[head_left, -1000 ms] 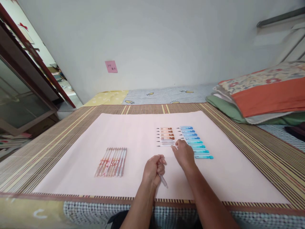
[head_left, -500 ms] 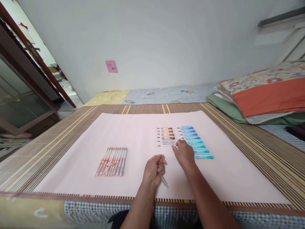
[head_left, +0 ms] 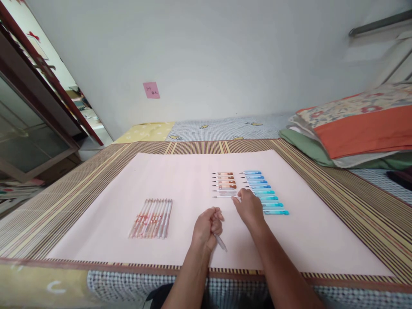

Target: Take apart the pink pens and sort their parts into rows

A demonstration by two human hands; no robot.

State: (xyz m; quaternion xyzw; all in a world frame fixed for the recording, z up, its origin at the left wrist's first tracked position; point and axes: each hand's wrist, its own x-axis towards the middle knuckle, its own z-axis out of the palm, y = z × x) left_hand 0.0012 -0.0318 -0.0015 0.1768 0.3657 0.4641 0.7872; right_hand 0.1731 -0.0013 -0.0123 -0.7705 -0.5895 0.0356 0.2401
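Note:
My left hand (head_left: pixel 207 226) is closed around a grey-white pen (head_left: pixel 222 243), whose end sticks out below the fist. Over the sheet, my right hand (head_left: pixel 249 205) has its thumb and forefinger at the right end of a white pen (head_left: pixel 222 197), which lies flat with its dark tip to the left. Above that pen are a grey-barrelled pen (head_left: pixel 227 193) and several brown-ended pens (head_left: pixel 229 177) in a column. Right of these, blue pens (head_left: pixel 257 177) and teal pens (head_left: pixel 273 204) form another column, partly covered by my right hand.
A row of pink-and-white patterned pens (head_left: pixel 151 218) lies side by side on the left of the pale pink sheet (head_left: pixel 106 244). A striped mat (head_left: pixel 96 171) lies under the sheet. Folded bedding (head_left: pixel 360 128) is stacked at the right, and a pink note (head_left: pixel 151 90) is on the wall.
My left hand has shifted very slightly up and left with its pen. The right hand stays almost still at the white pen's end.

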